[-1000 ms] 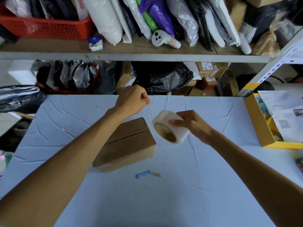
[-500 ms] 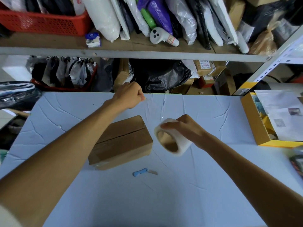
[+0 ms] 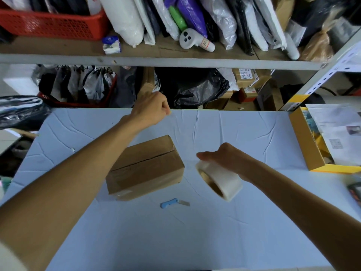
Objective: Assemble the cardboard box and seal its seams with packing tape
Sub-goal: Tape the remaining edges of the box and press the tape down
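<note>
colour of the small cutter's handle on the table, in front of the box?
Light blue handle on the cutter, with a bare metal blade; head view.

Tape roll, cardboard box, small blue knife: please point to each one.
tape roll [image 3: 224, 178], head view, on its outer white band.
cardboard box [image 3: 150, 149], head view, on its top face.
small blue knife [image 3: 168, 203], head view, on its blue handle.

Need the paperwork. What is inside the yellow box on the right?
Printed sheets lie on top inside the yellow box, and something blue and yellow shows along their left edge. Whatever lies beneath the sheets is covered.
</note>
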### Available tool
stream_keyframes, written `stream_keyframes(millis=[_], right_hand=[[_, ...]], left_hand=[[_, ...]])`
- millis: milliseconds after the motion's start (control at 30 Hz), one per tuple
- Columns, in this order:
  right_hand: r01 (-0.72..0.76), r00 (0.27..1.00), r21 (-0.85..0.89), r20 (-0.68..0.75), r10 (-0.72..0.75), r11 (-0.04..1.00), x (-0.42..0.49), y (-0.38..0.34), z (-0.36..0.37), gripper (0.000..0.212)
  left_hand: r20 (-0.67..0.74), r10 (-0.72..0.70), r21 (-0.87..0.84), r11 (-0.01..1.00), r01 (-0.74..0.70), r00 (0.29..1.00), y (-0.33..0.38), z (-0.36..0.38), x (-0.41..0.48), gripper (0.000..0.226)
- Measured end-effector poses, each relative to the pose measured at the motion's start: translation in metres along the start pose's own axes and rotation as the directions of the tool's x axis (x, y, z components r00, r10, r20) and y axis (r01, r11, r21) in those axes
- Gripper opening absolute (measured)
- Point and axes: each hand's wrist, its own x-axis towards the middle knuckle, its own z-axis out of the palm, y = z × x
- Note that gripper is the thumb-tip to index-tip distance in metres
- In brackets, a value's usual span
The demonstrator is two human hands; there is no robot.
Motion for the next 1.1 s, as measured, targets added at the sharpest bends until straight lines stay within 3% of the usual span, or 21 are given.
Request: stream_keyframes(millis=[133,333,700,1100], right_hand=[[-0.067,0.997,0.032,0.028,0.066,0.997,-0.01,0.006,0.004,0.054],[-0.087,0.996,0.133,0.041,0.083,0.987,-0.018,0.011,0.028,0.046],[-0.102,0.995,0.175,0.035,0.097,0.979,-0.01,0.003,0.052,0.036],[-0.122,0.993,0.11,0.019,0.121,0.986,0.004,0.007,0.061,0.04]], left_hand=[[0.084,0.061,0.023,0.998,-0.064,0.995,0.001,-0.003,0.003,0.005],[0.271,0.01,-0.069,0.998,0.008,0.963,-0.02,0.022,0.001,0.009],[0.274,-0.001,-0.066,0.998,0.02,0.962,-0.036,0.038,0.008,0.011],[0.383,-0.032,-0.072,0.995,0.064,0.923,-0.044,0.045,0.013,0.004]])
